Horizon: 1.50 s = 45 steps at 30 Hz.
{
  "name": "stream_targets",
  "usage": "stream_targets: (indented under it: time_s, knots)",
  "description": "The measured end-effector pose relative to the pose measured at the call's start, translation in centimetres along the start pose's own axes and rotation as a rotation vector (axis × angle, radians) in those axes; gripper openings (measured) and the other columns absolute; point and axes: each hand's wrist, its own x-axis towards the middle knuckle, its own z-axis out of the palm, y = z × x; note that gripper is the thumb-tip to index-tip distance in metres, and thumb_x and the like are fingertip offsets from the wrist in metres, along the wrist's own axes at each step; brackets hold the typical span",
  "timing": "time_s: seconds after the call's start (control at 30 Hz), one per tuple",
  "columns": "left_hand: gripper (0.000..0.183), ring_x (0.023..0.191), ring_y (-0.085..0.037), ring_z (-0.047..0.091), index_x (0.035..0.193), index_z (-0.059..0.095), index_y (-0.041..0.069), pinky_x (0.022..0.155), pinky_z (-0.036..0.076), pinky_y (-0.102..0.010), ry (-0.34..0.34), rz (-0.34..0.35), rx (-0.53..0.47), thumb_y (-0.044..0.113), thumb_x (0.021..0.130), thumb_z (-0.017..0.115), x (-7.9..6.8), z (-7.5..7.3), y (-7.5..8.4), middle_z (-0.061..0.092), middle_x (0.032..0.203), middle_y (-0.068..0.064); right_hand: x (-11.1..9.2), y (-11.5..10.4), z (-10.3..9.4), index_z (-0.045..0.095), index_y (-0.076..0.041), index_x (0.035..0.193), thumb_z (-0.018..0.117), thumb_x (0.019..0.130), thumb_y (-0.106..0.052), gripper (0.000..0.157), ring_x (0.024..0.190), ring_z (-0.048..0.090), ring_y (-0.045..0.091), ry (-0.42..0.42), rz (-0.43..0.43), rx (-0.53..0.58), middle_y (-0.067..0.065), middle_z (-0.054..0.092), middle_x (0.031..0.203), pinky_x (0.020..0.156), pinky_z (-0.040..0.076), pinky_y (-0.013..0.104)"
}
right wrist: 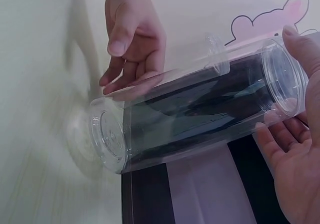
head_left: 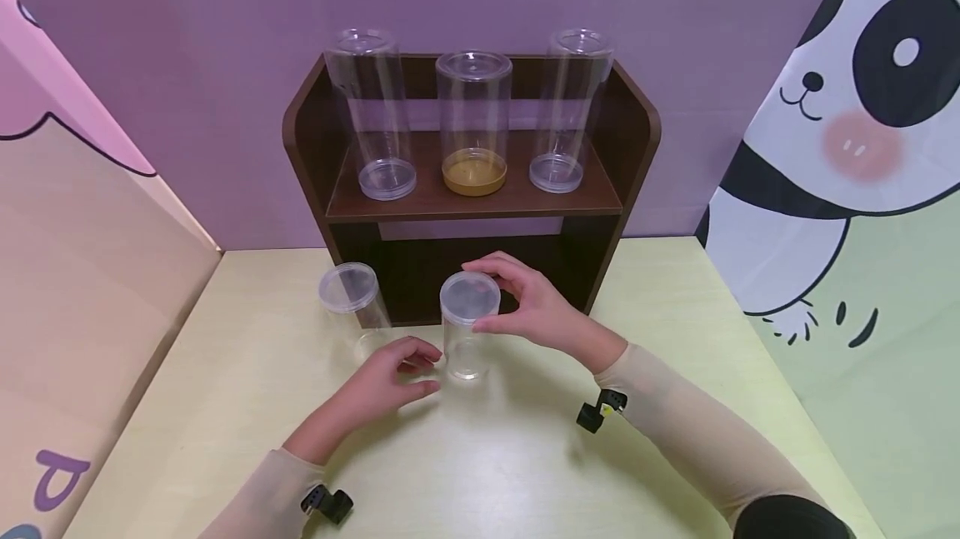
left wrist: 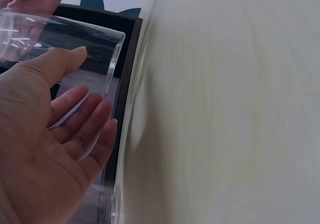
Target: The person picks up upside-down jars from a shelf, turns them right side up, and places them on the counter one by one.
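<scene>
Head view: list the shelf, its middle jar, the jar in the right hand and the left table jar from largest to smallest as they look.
1. Shelf
2. Middle jar
3. Held jar and left table jar: both smaller, but too alike to rank apart.

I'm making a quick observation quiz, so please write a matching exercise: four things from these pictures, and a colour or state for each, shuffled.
1. Right hand
2. Left hand
3. Shelf unit
4. Middle jar on the upper shelf

A. Dark brown
B. Amber at the bottom
C. Gripping a clear jar by its upper end
D. Open, gripping nothing

Pairs: 1-C, 2-D, 3-A, 4-B
</scene>
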Motion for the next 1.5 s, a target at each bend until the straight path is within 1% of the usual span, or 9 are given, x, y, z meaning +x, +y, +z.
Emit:
stream_targets:
  time_s: [0.13,0.27,0.4,0.5,0.67,0.87,0.93,1.13,1.5]
  knots:
    - [0.034,0.112,-0.029,0.073,0.127,0.073,0.002,0.105,0.061,-0.053,-0.01,-0.003,-0.007,0.015,0.098,0.086,-0.8,-0.6,-0.3,0.076,0.12,-0.009,0.9,0.4,0.5,0.065,-0.006,0.149,0.094,0.086,0.001,0.07,0.131,0.061,0.023,0.0,-0.002,-0.018,0.005,0.062,0.144,0.118,0.053,0.044]
    - [0.034,0.113,-0.028,0.073,0.128,0.073,0.003,0.106,0.06,-0.053,-0.02,-0.007,-0.024,0.015,0.098,0.086,-1.5,-1.3,-0.6,0.076,0.121,-0.008,1.9,0.9,1.1,0.064,-0.005,0.149,0.094,0.086,-0.001,0.07,0.13,0.062,0.023,0.008,-0.016,-0.029,0.005,0.063,0.143,0.117,0.054,0.048]
    - [0.033,0.113,-0.03,0.073,0.128,0.073,0.001,0.105,0.061,-0.051,-0.034,0.023,-0.036,0.014,0.099,0.085,-1.9,-1.7,-0.7,0.076,0.121,-0.01,3.0,1.3,1.7,0.064,-0.006,0.149,0.095,0.087,-0.003,0.069,0.128,0.063,0.022,0.013,-0.006,-0.03,0.004,0.063,0.142,0.115,0.055,0.051]
    - [0.033,0.112,-0.032,0.074,0.127,0.072,-0.001,0.105,0.061,-0.049,-0.044,0.039,-0.05,0.013,0.1,0.084,-2.3,-1.9,-0.7,0.076,0.12,-0.013,3.7,1.4,2.2,0.064,-0.007,0.15,0.094,0.088,-0.005,0.069,0.126,0.065,0.022,0.01,0.011,-0.024,0.003,0.063,0.141,0.112,0.057,0.05]
    - [0.034,0.114,-0.034,0.073,0.129,0.072,-0.001,0.106,0.061,-0.046,-0.072,0.039,-0.079,0.014,0.101,0.084,-2.7,-2.2,-0.8,0.076,0.121,-0.012,4.8,1.7,3.0,0.063,-0.007,0.151,0.095,0.088,-0.007,0.07,0.124,0.067,0.021,0.0,0.022,-0.022,0.004,0.062,0.142,0.109,0.059,0.046]
    - [0.036,0.116,-0.035,0.073,0.132,0.07,0.0,0.107,0.06,-0.046,-0.101,0.045,-0.106,0.016,0.102,0.082,-2.7,-2.3,-1.0,0.076,0.124,-0.011,5.7,1.7,3.8,0.063,-0.008,0.152,0.094,0.089,-0.008,0.07,0.124,0.067,0.019,-0.001,0.04,-0.023,0.003,0.062,0.145,0.108,0.059,0.049]
    - [0.035,0.116,-0.035,0.073,0.132,0.07,0.0,0.107,0.06,-0.045,-0.105,0.052,-0.107,0.015,0.103,0.082,-2.7,-2.2,-1.1,0.076,0.124,-0.012,6.0,1.6,4.1,0.063,-0.008,0.152,0.094,0.09,-0.009,0.069,0.125,0.066,0.018,-0.005,0.041,-0.034,0.003,0.062,0.146,0.109,0.059,0.046]
    - [0.036,0.116,-0.035,0.073,0.133,0.07,-0.001,0.107,0.06,-0.042,-0.118,0.054,-0.115,0.016,0.102,0.082,-2.6,-2.0,-1.0,0.076,0.125,-0.013,6.6,1.7,4.7,0.063,-0.005,0.152,0.095,0.09,-0.011,0.07,0.131,0.061,0.016,-0.025,0.032,-0.08,0.004,0.062,0.148,0.115,0.053,0.031]
    - [0.037,0.118,-0.035,0.072,0.133,0.07,0.0,0.109,0.059,-0.041,-0.169,0.036,-0.149,0.015,0.102,0.082,-2.5,-1.7,-0.8,0.075,0.126,-0.012,6.8,2.3,5.3,0.064,-0.008,0.151,0.096,0.089,-0.013,0.07,0.133,0.058,0.015,-0.039,0.024,-0.104,0.004,0.062,0.148,0.115,0.051,0.025]
